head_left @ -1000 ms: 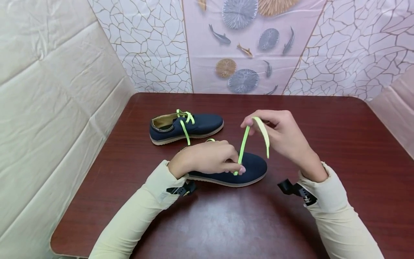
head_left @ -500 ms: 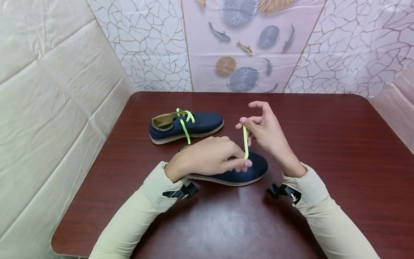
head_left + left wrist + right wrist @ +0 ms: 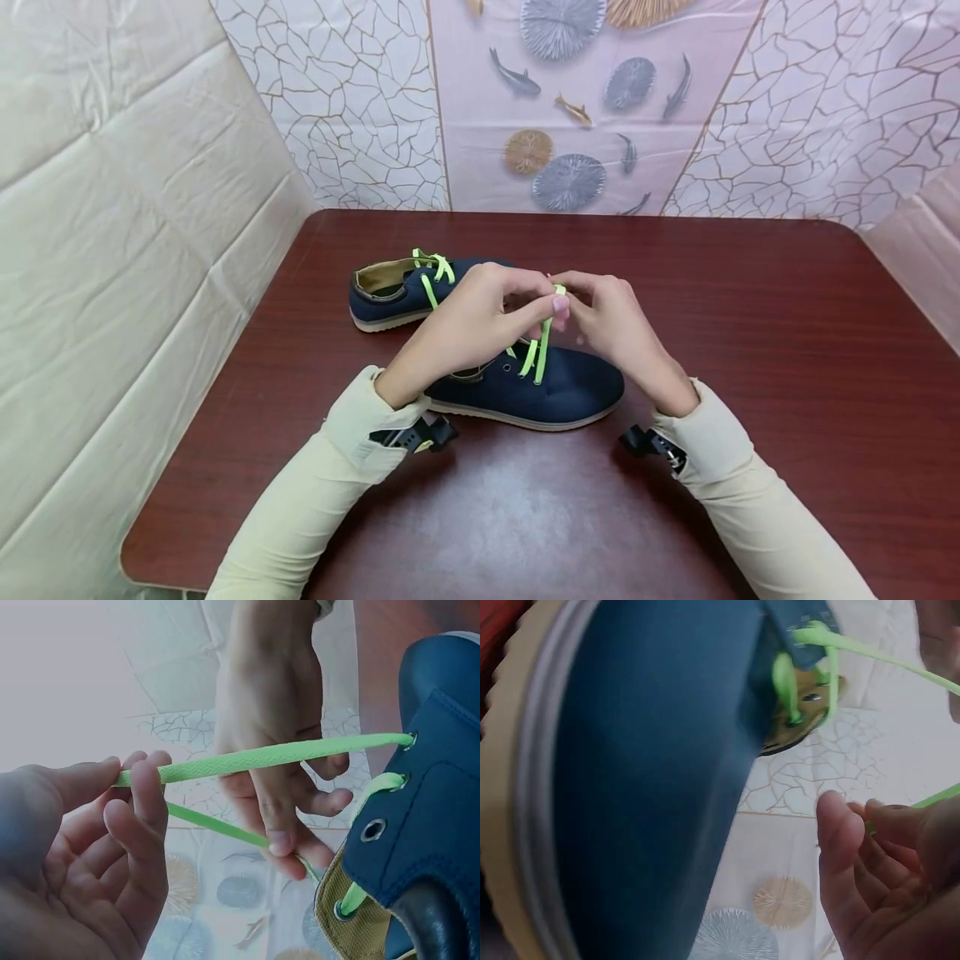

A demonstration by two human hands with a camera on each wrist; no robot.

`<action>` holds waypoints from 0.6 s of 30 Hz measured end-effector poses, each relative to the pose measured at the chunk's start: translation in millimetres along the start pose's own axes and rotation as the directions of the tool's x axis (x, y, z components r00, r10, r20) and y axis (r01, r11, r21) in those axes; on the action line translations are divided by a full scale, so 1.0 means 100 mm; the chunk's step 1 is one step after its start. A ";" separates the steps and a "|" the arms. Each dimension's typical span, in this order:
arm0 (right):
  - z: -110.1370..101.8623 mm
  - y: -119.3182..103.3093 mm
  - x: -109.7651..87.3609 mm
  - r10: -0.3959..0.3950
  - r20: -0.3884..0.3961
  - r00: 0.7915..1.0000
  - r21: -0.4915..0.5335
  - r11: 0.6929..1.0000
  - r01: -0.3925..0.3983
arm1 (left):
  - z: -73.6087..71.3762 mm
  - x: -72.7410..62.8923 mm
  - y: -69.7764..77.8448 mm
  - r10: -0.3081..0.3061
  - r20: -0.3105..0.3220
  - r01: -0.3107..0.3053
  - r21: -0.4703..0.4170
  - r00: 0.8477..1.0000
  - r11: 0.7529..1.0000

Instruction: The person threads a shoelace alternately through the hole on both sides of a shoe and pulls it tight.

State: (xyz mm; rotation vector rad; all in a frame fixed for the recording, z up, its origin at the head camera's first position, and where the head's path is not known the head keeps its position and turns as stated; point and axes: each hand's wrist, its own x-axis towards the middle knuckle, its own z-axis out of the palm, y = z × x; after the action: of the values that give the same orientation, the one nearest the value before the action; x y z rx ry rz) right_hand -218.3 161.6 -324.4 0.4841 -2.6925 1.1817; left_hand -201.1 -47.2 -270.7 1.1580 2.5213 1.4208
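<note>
A navy shoe [image 3: 577, 379] with a pale sole lies on the table, toe to the right. Its neon green lace [image 3: 262, 756] runs taut from an eyelet to my left hand [image 3: 480, 321], which pinches it between thumb and fingers above the shoe. My right hand [image 3: 618, 321] is close beside it, pinching a stretch of the lace between thumb and finger. In the left wrist view, that green stretch spans the gap between both hands. One metal eyelet [image 3: 373, 830] on the near flap shows no lace through it. The lace's tip is hidden.
Behind sits a matching navy shoe [image 3: 382, 304] with green laces, partly covered by my left hand. The reddish-brown table [image 3: 795, 375] extends widely to the right. Patterned sheeting [image 3: 360, 108] stands along its back edge, with pale cloth [image 3: 135, 275] at the left.
My left hand has risen from low over the shoe, drawing the lace up and exposing the eyelets. My right hand has lowered slightly, and the two hands now meet.
</note>
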 end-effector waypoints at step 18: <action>0.15 0.06 -0.02 -0.149 -0.020 0.989 -0.113 0.983 0.146 | 0.01 0.00 -0.02 0.012 0.017 -0.011 -0.054 1.000 0.998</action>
State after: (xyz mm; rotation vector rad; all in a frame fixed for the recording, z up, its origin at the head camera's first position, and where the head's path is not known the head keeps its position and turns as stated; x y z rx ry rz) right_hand -218.7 154.8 -339.3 0.6328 -2.6289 0.9866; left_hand -201.9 -47.2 -272.4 1.1722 2.4531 1.4649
